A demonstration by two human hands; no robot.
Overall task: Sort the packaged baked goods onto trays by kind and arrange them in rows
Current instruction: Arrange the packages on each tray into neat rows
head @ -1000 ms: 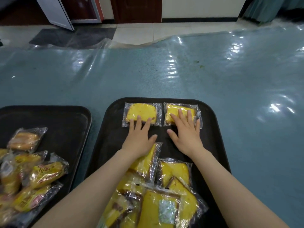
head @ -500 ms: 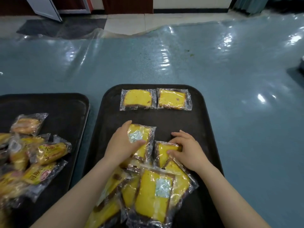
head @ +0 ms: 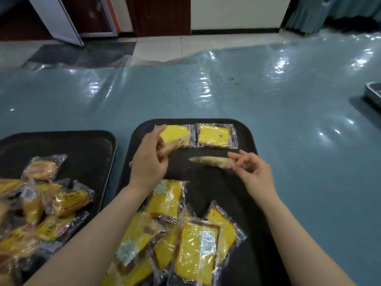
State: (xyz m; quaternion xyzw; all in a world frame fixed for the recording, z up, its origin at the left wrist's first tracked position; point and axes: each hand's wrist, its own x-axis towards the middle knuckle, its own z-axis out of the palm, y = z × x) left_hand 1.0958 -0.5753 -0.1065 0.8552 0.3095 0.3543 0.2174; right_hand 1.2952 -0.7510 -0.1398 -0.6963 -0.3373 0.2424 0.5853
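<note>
Two wrapped yellow cake slices lie side by side at the far end of the middle black tray [head: 245,182]: one on the left [head: 177,134], one on the right [head: 215,136]. My left hand [head: 149,159] grips another wrapped slice [head: 175,146], lifted and tilted over the left one. My right hand [head: 254,172] pinches a wrapped slice [head: 214,161] seen edge-on, held above the tray. A loose pile of several wrapped cake slices [head: 185,234] covers the tray's near end.
A second black tray [head: 82,145] on the left holds a heap of wrapped bun-like rolls [head: 41,203]. Both trays sit on a blue table under clear plastic sheeting [head: 226,89]. A metal tray's corner [head: 374,92] shows at the right edge.
Both hands pulled back from the far row to the pile, each took a wrapped slice, and have now lifted them off the tray towards the far row.
</note>
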